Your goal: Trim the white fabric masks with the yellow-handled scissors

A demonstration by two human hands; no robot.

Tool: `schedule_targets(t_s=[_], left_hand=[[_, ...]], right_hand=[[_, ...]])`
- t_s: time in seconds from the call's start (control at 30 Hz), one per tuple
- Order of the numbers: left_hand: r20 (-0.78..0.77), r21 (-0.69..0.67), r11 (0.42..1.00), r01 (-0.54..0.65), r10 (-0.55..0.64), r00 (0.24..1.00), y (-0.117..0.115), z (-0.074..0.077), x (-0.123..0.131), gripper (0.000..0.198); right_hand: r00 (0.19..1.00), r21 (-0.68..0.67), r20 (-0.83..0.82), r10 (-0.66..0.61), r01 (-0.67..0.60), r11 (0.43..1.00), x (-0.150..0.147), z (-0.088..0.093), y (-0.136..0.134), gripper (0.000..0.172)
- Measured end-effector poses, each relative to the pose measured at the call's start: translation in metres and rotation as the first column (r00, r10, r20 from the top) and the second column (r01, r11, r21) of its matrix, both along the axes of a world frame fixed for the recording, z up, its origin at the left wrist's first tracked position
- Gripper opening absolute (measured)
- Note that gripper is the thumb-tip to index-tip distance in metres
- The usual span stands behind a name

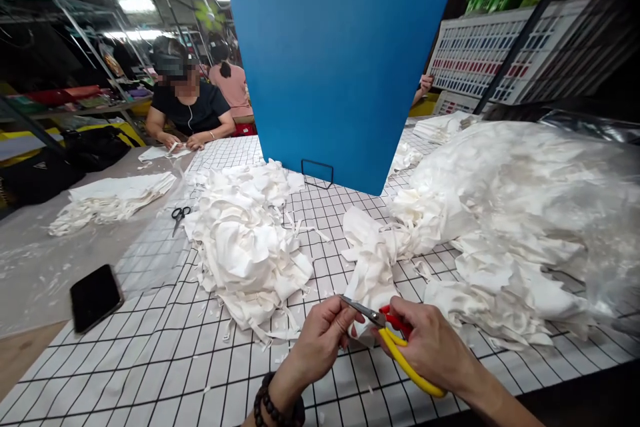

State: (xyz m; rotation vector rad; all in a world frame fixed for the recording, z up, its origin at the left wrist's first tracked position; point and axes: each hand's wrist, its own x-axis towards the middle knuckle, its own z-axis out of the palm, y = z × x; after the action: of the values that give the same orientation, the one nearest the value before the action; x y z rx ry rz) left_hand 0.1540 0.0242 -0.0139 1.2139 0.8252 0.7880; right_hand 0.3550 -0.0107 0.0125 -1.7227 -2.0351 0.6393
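Under bright ceiling lights, we look across a grid-patterned table (pixel 150 360), with a big blue board (pixel 340 67) standing upright over its middle. Down at the near edge, that's where our action is! Our right hand (pixel 433 347) is clamped around the red and yellow handles of a pair of scissors (pixel 374 315), and the blades point left, right across to our other side. Our left hand (pixel 325 333), dark beaded bracelet (pixel 267 397) at the wrist, has thumb and fingers pinched together on a white cloth piece (pixel 373 277), just below the blades. We can't tell whether those blades are parted. That cloth runs away from us towards a heap under clear plastic (pixel 595 227) on our right. Over on our left we've got a loose white pile (pixel 250 240), small black scissors (pixel 180 215) beside it, and nearer us a dark phone (pixel 97 298). Further off lies a layered white stack (pixel 120 195), and beyond it a co-worker in a dark top (pixel 190 107) has both hands on white fabric (pixel 167 151).
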Motion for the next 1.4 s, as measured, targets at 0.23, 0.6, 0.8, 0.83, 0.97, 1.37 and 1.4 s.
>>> schedule_targets(t_s=[0.23, 0.6, 0.8, 0.83, 0.97, 1.37, 1.4], left_hand=[[0.125, -0.102, 0.994, -0.048, 0.06, 0.99, -0.002, -0.004, 0.001, 0.036], [0.158, -0.069, 0.968, -0.241, 0.249, 0.956, -0.008, -0.008, -0.049, 0.027], [0.123, -0.011, 0.931, -0.365, 0.364, 0.923, 0.005, -0.006, -0.068, 0.021], [0.098, 0.012, 0.927, -0.375, 0.372, 0.923, 0.008, -0.008, -0.069, 0.021], [-0.084, 0.167, 0.903, -0.396, 0.414, 0.907, 0.022, -0.012, -0.076, 0.026], [-0.222, -0.219, 0.974, -0.059, 0.01, 0.975, -0.053, 0.016, -0.012, 0.043], [-0.075, -0.354, 0.935, 0.013, -0.042, 0.996, -0.058, 0.012, 0.002, 0.045]], right_hand=[[0.941, -0.119, -0.331, -0.07, 0.032, 0.992, 0.018, 0.029, 0.051, 0.033], [0.923, -0.216, -0.297, -0.244, 0.184, 0.959, 0.055, -0.003, 0.1, 0.024], [0.933, -0.271, -0.297, -0.205, 0.124, 0.955, 0.047, -0.04, 0.078, 0.019], [0.939, -0.277, -0.293, -0.181, 0.098, 0.956, 0.043, -0.043, 0.075, 0.018], [0.95, -0.256, -0.291, -0.116, 0.04, 0.966, 0.029, -0.056, 0.068, 0.017], [0.869, -0.354, -0.458, -0.188, 0.015, 0.935, 0.021, -0.011, 0.034, 0.02], [0.842, -0.384, -0.502, -0.196, -0.014, 0.923, 0.019, -0.001, 0.027, 0.021]])
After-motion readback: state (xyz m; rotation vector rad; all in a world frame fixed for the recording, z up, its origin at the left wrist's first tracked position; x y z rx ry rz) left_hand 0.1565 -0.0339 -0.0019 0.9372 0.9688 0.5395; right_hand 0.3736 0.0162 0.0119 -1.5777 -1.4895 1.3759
